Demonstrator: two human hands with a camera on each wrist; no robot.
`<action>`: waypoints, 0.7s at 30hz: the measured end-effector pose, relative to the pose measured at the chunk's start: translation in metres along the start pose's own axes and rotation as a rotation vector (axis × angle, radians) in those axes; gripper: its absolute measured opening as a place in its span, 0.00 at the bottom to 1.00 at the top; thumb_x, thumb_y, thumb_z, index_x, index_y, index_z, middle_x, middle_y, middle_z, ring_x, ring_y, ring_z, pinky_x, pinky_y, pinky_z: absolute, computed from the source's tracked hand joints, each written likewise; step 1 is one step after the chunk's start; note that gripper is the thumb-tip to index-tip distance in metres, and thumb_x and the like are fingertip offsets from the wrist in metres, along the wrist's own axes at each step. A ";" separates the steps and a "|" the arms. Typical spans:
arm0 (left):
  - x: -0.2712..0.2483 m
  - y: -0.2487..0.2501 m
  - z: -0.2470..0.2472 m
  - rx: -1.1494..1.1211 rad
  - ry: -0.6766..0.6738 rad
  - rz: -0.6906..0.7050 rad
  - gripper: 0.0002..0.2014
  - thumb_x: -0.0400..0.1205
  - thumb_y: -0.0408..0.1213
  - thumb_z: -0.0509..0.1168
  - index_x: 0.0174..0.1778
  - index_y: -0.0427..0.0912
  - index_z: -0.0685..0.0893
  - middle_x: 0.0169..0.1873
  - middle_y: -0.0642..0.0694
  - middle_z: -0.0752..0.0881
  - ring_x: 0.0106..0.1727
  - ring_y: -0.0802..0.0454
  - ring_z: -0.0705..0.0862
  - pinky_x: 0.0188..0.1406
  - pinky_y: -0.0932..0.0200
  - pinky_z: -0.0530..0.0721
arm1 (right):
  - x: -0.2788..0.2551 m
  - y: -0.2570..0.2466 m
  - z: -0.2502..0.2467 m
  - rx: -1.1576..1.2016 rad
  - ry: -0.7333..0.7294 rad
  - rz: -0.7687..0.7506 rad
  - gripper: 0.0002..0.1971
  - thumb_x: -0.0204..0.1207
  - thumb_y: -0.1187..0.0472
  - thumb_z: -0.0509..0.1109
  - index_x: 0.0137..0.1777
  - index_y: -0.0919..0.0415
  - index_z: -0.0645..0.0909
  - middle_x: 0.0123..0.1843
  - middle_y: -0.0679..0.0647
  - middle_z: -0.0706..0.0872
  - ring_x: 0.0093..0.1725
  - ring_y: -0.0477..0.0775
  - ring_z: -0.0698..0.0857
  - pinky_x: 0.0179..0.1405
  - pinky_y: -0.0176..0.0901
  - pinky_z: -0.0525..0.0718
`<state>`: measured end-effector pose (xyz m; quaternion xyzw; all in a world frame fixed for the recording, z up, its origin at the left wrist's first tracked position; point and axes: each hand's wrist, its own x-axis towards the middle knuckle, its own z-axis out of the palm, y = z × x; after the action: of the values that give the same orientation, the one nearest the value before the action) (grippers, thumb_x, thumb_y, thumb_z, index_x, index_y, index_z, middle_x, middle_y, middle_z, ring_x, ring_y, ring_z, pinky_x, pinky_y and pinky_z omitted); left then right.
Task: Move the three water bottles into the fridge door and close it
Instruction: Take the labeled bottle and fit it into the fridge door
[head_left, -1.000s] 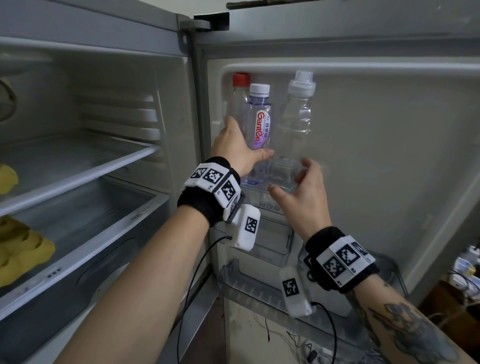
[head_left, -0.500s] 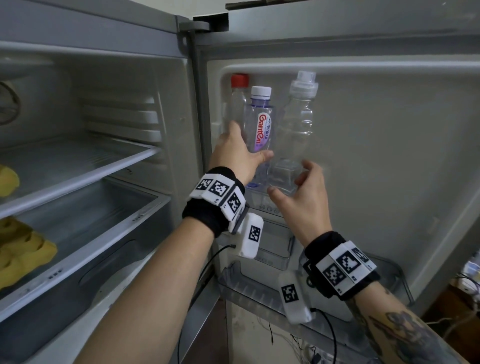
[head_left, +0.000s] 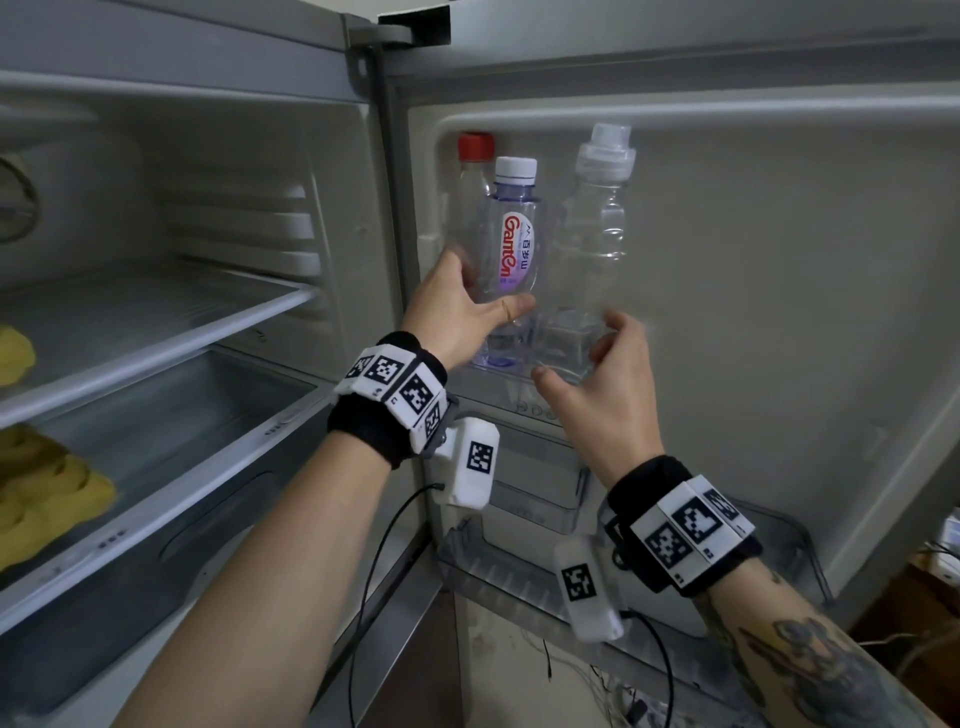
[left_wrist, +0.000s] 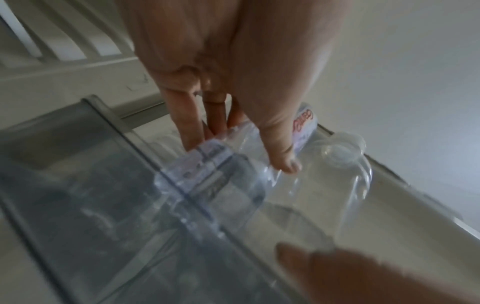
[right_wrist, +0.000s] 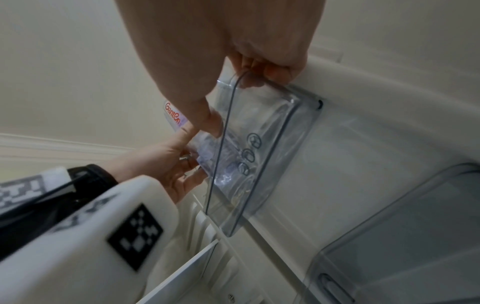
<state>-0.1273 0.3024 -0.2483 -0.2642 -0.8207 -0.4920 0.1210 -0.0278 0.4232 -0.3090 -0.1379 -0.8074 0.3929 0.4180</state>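
Three water bottles stand in the upper bin (head_left: 524, 410) of the open fridge door. A red-capped bottle (head_left: 474, 156) is at the far left, behind the others. In front of it stands the white-capped Ganten bottle (head_left: 517, 244). My left hand (head_left: 488, 301) grips the Ganten bottle at mid-height, thumb across its front. At the right is a taller clear bottle (head_left: 597, 234) with a clear cap. My right hand (head_left: 579, 348) curls round its lower part, just above the bin rim (right_wrist: 233, 86). The Ganten label (right_wrist: 172, 113) shows beside my right thumb.
Two more clear bins (head_left: 535, 499) hang lower on the door, under my wrists. To the left, the fridge body has white shelves (head_left: 156, 332) and yellow items (head_left: 52, 499) on them. Cables lie on the floor (head_left: 613, 691) below the door.
Both hands stay at the same bottles. My left hand has slipped slightly lower on the Ganten bottle, and the view has tilted a little.
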 end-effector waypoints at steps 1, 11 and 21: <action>-0.001 -0.001 0.000 0.012 0.004 -0.002 0.28 0.70 0.55 0.76 0.58 0.46 0.74 0.55 0.52 0.85 0.53 0.53 0.85 0.52 0.57 0.82 | 0.000 0.000 0.000 0.002 -0.004 -0.002 0.42 0.67 0.55 0.79 0.78 0.63 0.62 0.67 0.56 0.74 0.61 0.48 0.77 0.63 0.40 0.78; -0.014 -0.007 -0.004 0.341 -0.016 0.045 0.34 0.67 0.60 0.76 0.59 0.39 0.78 0.54 0.45 0.88 0.53 0.46 0.86 0.49 0.57 0.82 | -0.001 0.000 -0.001 0.019 -0.005 -0.014 0.41 0.66 0.55 0.80 0.75 0.63 0.64 0.68 0.56 0.71 0.61 0.50 0.77 0.60 0.36 0.76; -0.008 -0.012 -0.008 0.366 -0.104 0.010 0.35 0.62 0.58 0.81 0.58 0.41 0.82 0.50 0.49 0.89 0.51 0.49 0.87 0.54 0.54 0.85 | 0.000 -0.001 0.002 -0.006 0.010 -0.029 0.38 0.66 0.56 0.78 0.72 0.65 0.64 0.67 0.58 0.72 0.61 0.54 0.77 0.63 0.49 0.79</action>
<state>-0.1279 0.2882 -0.2572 -0.2669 -0.9003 -0.3195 0.1269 -0.0293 0.4215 -0.3095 -0.1292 -0.8086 0.3834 0.4272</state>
